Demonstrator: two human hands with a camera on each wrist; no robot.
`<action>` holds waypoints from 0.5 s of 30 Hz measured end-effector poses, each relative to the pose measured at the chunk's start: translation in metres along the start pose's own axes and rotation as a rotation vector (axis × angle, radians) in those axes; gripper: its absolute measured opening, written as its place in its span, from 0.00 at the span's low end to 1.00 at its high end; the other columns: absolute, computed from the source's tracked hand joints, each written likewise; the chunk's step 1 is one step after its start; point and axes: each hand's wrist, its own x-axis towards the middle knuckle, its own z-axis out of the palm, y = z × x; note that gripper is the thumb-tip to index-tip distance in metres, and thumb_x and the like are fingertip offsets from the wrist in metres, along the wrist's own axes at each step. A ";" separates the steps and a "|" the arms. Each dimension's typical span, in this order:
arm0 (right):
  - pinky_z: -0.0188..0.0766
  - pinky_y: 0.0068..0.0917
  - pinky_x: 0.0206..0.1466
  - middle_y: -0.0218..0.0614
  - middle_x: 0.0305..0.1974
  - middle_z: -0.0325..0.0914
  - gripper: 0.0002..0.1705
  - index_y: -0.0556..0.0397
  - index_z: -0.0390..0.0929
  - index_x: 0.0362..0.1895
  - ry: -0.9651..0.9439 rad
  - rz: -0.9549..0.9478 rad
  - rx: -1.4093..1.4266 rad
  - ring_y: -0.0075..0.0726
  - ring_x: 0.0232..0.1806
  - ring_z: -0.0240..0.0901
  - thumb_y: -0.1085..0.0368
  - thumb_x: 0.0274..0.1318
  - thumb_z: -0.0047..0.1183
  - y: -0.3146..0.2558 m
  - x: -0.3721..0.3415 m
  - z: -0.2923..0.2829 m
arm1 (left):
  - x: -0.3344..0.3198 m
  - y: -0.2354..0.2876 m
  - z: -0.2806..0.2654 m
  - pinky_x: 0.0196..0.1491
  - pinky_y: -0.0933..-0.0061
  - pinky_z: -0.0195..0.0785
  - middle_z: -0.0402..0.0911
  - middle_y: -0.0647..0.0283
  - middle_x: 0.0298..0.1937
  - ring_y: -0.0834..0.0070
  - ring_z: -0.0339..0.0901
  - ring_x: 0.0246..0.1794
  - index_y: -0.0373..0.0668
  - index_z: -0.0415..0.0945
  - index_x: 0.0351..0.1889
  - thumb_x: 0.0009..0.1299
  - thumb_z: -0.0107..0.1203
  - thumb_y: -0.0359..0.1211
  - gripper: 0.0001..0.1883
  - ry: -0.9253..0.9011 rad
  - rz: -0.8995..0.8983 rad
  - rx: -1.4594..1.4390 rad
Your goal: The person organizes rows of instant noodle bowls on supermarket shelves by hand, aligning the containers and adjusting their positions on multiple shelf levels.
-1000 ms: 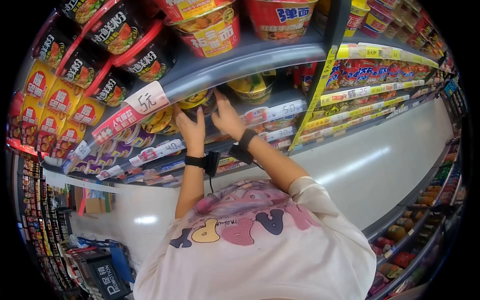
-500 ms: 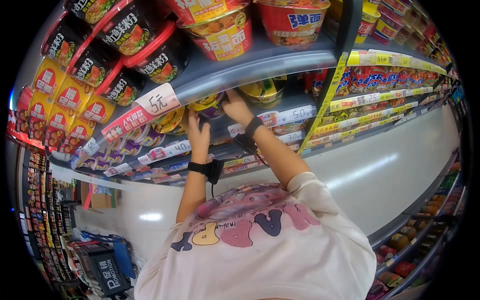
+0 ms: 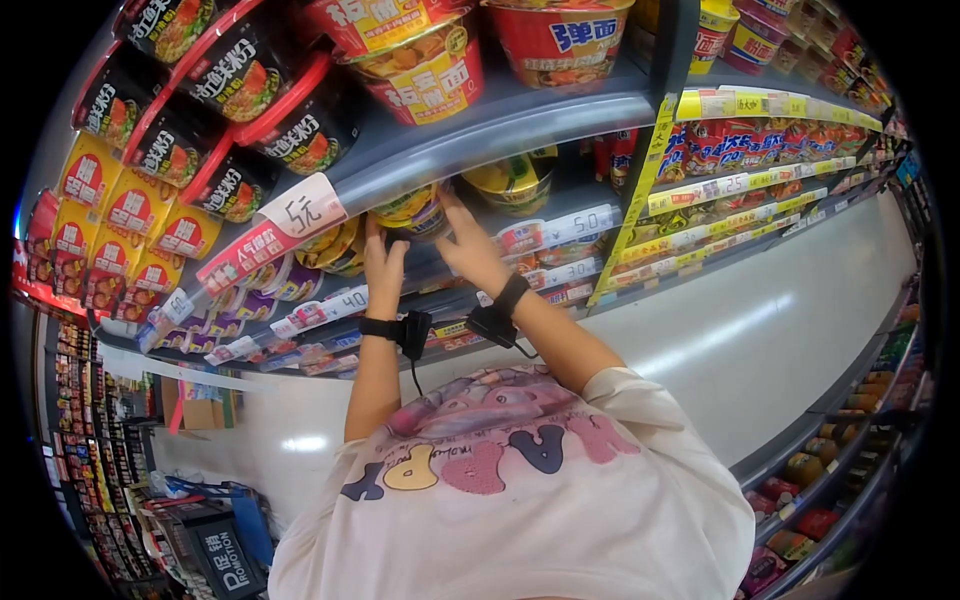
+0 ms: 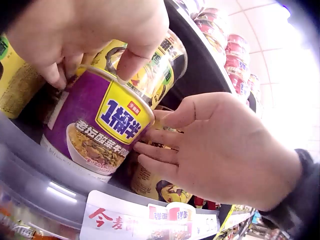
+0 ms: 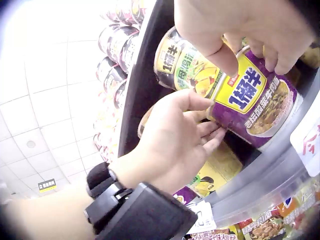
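Observation:
A purple noodle cup with a yellow label stands at the front of the middle shelf, between both hands. My left hand holds its left side. In the left wrist view, the left thumb lies at the cup's top rim and the fingers reach round its side. On the opposite side, my right hand holds the cup, its thumb near the rim and fingertips along the wall in the right wrist view. A yellow noodle cup sits higher, just behind the purple one. Other yellow cups stand on either side.
The upper shelf's edge overhangs the hands, carrying stacked black cups and red noodle bowls. Price tags line the shelf front. A yellow-taped upright divides the shelves at right. Behind lies a promotion basket.
The purple cup has come forward from under the upper shelf, and more of it shows between the hands. Both hands have moved slightly down with it.

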 end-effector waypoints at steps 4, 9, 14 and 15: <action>0.61 0.43 0.67 0.67 0.72 0.47 0.49 0.53 0.46 0.76 0.028 0.013 -0.135 0.71 0.70 0.53 0.64 0.49 0.51 -0.001 -0.010 0.008 | 0.010 0.006 0.004 0.67 0.65 0.59 0.69 0.40 0.65 0.52 0.67 0.68 0.33 0.50 0.74 0.60 0.53 0.28 0.42 -0.065 -0.002 0.005; 0.63 0.44 0.65 0.67 0.69 0.52 0.50 0.52 0.46 0.76 0.015 0.008 -0.041 0.73 0.67 0.56 0.65 0.48 0.53 -0.008 -0.013 0.010 | 0.016 -0.001 0.008 0.65 0.67 0.59 0.68 0.41 0.65 0.53 0.69 0.63 0.32 0.49 0.74 0.61 0.54 0.27 0.42 -0.076 0.006 0.023; 0.63 0.44 0.66 0.69 0.68 0.52 0.49 0.52 0.46 0.76 0.003 -0.005 -0.057 0.74 0.67 0.55 0.64 0.49 0.54 -0.004 -0.014 0.013 | 0.001 0.004 0.009 0.64 0.63 0.64 0.67 0.42 0.66 0.53 0.70 0.63 0.34 0.51 0.74 0.65 0.55 0.28 0.39 -0.009 0.090 0.029; 0.63 0.44 0.66 0.69 0.68 0.52 0.49 0.53 0.46 0.76 0.006 -0.014 -0.087 0.74 0.67 0.55 0.64 0.49 0.54 -0.003 -0.015 0.014 | -0.007 0.010 0.007 0.63 0.62 0.66 0.67 0.42 0.66 0.53 0.70 0.63 0.34 0.51 0.74 0.66 0.55 0.28 0.38 0.010 0.104 0.074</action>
